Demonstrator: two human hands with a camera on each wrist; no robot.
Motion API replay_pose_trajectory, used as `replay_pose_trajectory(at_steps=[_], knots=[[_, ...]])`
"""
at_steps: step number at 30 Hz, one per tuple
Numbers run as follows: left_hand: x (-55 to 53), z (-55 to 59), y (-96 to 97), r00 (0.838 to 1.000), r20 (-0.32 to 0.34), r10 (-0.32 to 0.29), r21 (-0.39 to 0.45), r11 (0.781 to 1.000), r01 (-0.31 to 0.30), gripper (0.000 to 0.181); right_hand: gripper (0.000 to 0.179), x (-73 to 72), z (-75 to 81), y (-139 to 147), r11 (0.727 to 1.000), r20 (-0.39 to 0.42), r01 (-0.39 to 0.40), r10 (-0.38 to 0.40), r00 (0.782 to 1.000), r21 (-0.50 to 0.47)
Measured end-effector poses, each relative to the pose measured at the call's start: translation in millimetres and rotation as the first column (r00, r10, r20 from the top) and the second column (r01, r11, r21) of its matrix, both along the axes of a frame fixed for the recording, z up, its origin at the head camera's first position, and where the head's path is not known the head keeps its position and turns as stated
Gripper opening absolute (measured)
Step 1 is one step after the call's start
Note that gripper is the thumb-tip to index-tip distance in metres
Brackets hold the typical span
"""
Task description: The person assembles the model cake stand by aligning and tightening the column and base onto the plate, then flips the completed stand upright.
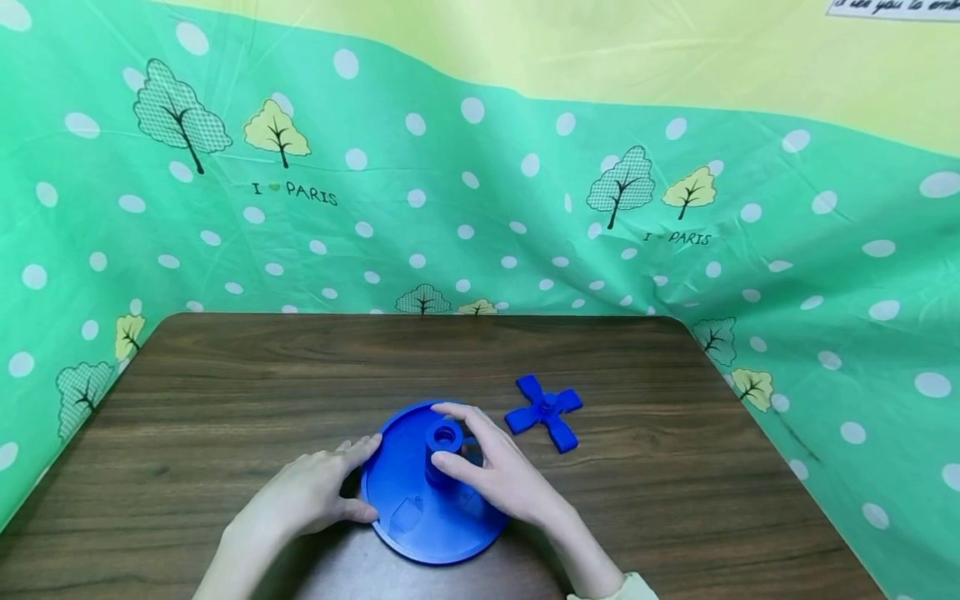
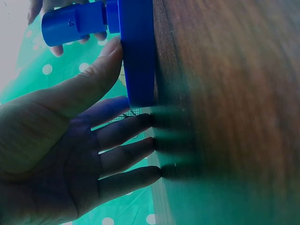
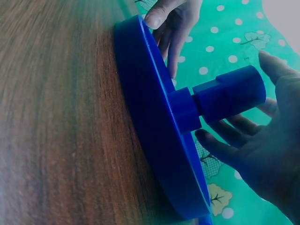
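Disc (image 1: 431, 542) and post (image 1: 441, 468), both blue, occupy the near middle of the brown wood-grain counter (image 1: 300, 375). The disc lies flat, its raised rim running all round, and the post rises upright from the middle of it, a round hole in its top. The right wrist view shows a short collar (image 3: 185, 110) at the foot of the post, with a narrower neck between it and the wider upper part.

The left hand (image 1: 318, 492) is at the disc's left side, its fingers long and spread rather than clenched. Its thumb touches the near-left rim, and a fingertip meets the edge farther along. The right hand (image 1: 506, 475) reaches in from the right, released, with thumb and fingers loosely bent around the post; whether any of them touches it cannot be told. A pale sleeve (image 1: 628, 588) shows at that wrist.

Beyond the disc, to the far right, a blue four-armed cross (image 1: 545, 405) with a small raised centre lies on the counter, apart from the disc. Green cloth (image 1: 450, 167) with white dots and printed trees hangs behind.
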State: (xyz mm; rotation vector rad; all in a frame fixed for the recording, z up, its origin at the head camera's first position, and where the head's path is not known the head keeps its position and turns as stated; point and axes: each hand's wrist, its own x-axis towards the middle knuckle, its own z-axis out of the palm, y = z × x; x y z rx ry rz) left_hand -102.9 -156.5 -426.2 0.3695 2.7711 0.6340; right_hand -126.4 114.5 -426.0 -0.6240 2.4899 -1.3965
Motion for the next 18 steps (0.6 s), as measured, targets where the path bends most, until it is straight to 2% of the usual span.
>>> replay_pose_trajectory(at_steps=[8, 18], knots=[[-0.9, 1.4, 0.5, 1.0, 0.014, 0.002, -0.009, 1.0, -0.002, 0.095, 0.046, -3.5, 0.0, -0.3, 0.998, 0.042, -0.066, 0.066, 0.997, -0.009], [-0.7, 1.2, 0.6, 1.0, 0.019, 0.005, -0.005, 1.0, -0.005, 0.095, 0.053, -2.7, -3.5, -0.7, 0.999, 0.037, -0.002, 0.001, 0.999, 0.038]])
